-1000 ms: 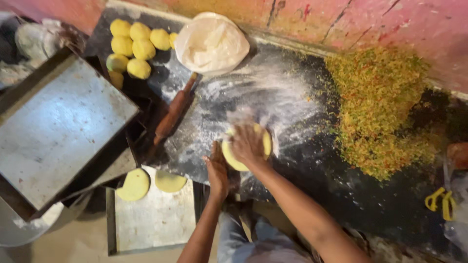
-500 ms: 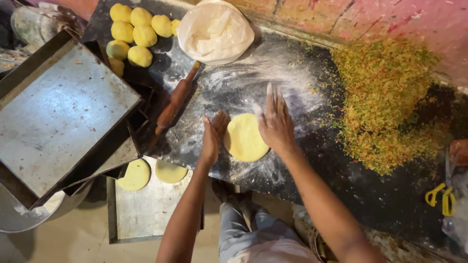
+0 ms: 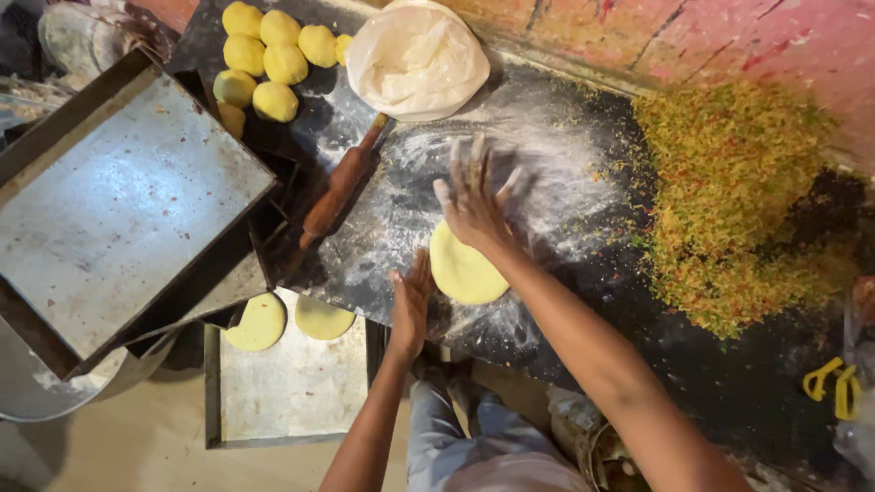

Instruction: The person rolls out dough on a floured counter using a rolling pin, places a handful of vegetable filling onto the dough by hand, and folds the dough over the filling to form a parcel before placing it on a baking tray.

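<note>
My right hand point(image 3: 474, 202) hovers flat over the floured black worktop point(image 3: 583, 273), fingers point(image 3: 454, 178) spread wide apart and dusted white, the heel of the palm over the far edge of the flattened dough disc point(image 3: 467, 271). My left hand point(image 3: 412, 305) stands on its edge just beside the disc's near left rim, fingers straight and held together, gripping nothing. The disc is pale yellow, smooth and matte, a slightly uneven round, thin, lying flat on the slab near its front edge, within the smeared patch of white flour point(image 3: 510, 173) that fans out toward the wall.

The slab is dark and dull, streaked with powder. To its left lies a wooden rolling pin point(image 3: 339, 189), reddish brown, slanted, its pale handle tip pointing at a crumpled, translucent white plastic bag point(image 3: 417, 56) that bulges softly against the wall. At the far left corner sits a cluster of yellow dough balls point(image 3: 266, 56), round and smooth, touching one another. On the right, a loose heap of finely chopped vegetable mix point(image 3: 729, 200), green, yellow and red flecks, spreads rough and crumbly across the slab. The wall behind is worn pink plaster point(image 3: 729, 36).

To the left a big scuffed metal tray point(image 3: 109, 210) rests tilted, grey and scratched. Below it a smaller flat metal tray point(image 3: 292, 392) carries two flattened dough discs point(image 3: 290, 321) at its far edge, side by side.
</note>
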